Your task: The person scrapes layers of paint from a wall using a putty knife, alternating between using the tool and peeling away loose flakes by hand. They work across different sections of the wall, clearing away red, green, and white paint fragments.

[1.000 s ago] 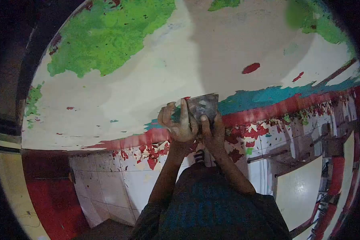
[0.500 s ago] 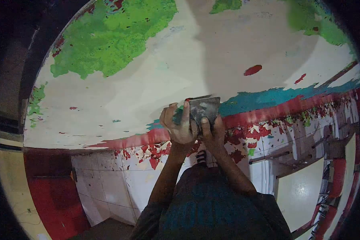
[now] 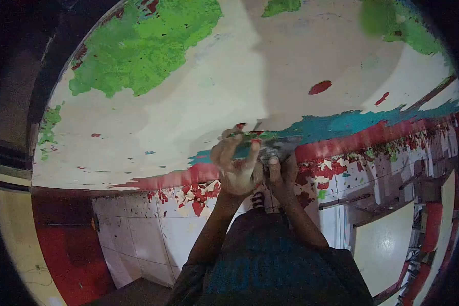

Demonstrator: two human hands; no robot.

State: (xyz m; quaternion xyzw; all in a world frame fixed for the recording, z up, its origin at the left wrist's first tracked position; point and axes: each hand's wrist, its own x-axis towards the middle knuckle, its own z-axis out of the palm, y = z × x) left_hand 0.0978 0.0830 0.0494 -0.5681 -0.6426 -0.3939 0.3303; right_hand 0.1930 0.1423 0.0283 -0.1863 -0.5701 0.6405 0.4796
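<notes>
My right hand (image 3: 284,173) grips a dark grey, flat scraper blade (image 3: 283,144), its thumb pressed on the near face. The blade is smeared by motion and tilted. Close against it on the left is my left hand (image 3: 238,166), fingers bent and partly blurred. Red and green scraps (image 3: 252,135) show between the left fingertips and the blade, beside a thin dark edge; I cannot make out exactly what the left hand holds. Both hands are in front of the wall (image 3: 204,112), near a teal and red painted band (image 3: 336,125).
Large green patches (image 3: 143,51) and a red spot (image 3: 320,87) mark the pale wall. Red and cream paint flakes (image 3: 201,196) litter the tiled floor (image 3: 137,232) along its foot. A dark red panel (image 3: 69,245) stands left; a pale board (image 3: 384,247) and rods lie right.
Both hands have moved slightly right and down. The blade has tipped from showing its broad face to a flatter, blurred angle, and more red and green shows by the left fingertips.
</notes>
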